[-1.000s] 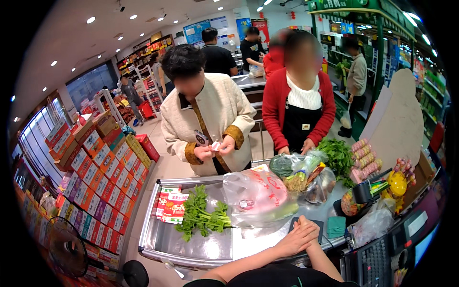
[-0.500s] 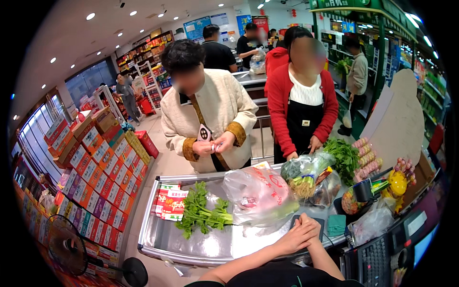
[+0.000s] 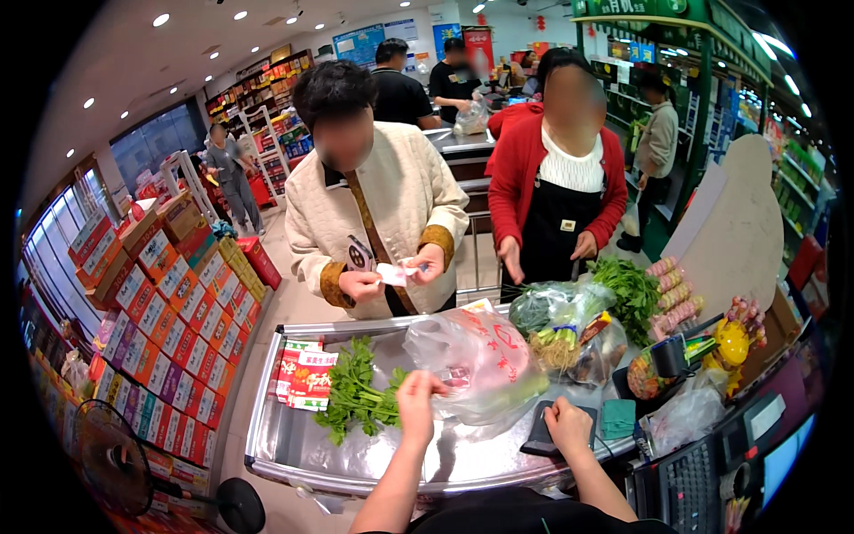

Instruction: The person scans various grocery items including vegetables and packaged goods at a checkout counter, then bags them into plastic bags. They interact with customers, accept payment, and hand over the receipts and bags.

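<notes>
My left hand (image 3: 416,407) is raised over the counter between the leafy green celery (image 3: 358,392) and a clear plastic bag with red print (image 3: 480,360). Its fingers bend loosely toward the bag, and nothing shows in them; whether they touch the bag I cannot tell. My right hand (image 3: 569,424) is closed in a loose fist at the right edge of a dark flat pad (image 3: 539,438), with no item visible in it. Across the counter, a person in a cream jacket holds a small pale pink-and-white paper (image 3: 394,274) in both hands.
Red packets (image 3: 305,374) lie at the metal counter's left end. Bagged vegetables (image 3: 569,334) and leafy greens (image 3: 623,298) sit before a person in a red cardigan. A green cloth (image 3: 618,418), keyboard (image 3: 689,485) and fan (image 3: 116,454) flank me. Stacked boxes (image 3: 160,320) stand left.
My clasped hands have come apart; the left has moved left and forward, while the right stays by the pad. The cream-jacketed person now holds the paper spread wider. The other person's hands have left the vegetables.
</notes>
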`<state>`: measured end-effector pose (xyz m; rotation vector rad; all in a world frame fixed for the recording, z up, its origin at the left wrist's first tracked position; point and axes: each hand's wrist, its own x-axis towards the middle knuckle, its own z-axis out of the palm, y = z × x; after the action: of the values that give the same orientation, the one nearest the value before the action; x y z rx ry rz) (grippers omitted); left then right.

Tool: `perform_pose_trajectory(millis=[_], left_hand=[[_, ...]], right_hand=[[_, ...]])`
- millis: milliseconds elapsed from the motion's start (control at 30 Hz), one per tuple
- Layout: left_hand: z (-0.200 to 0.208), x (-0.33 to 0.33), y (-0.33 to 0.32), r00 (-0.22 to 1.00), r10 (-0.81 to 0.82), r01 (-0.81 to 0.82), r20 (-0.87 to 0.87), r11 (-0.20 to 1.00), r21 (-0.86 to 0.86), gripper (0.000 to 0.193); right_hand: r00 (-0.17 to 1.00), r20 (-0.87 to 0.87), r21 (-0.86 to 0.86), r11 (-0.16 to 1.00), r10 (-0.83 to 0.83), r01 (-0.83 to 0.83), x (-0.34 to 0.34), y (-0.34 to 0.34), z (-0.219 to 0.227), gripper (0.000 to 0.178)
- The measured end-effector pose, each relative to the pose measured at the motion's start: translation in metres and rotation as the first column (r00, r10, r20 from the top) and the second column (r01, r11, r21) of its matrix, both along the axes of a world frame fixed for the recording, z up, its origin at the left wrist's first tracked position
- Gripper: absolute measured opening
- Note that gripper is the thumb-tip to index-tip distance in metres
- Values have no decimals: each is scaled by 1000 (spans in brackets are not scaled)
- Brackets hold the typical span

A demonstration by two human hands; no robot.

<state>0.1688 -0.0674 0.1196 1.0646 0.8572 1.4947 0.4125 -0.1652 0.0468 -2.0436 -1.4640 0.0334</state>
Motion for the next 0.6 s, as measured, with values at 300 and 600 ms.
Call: perform_pose_trajectory(millis=[300,600], left_hand=[[-10,-78,32,888,315,-269,334,947,-176,24],[-45,-166,58,767,409,-301,494,910,-286,23]], right_hand=[[1000,5,-34,999,4,-4,-3,1,1,20],[1000,7,-49,998,-26,26,-2,0,-3,20]])
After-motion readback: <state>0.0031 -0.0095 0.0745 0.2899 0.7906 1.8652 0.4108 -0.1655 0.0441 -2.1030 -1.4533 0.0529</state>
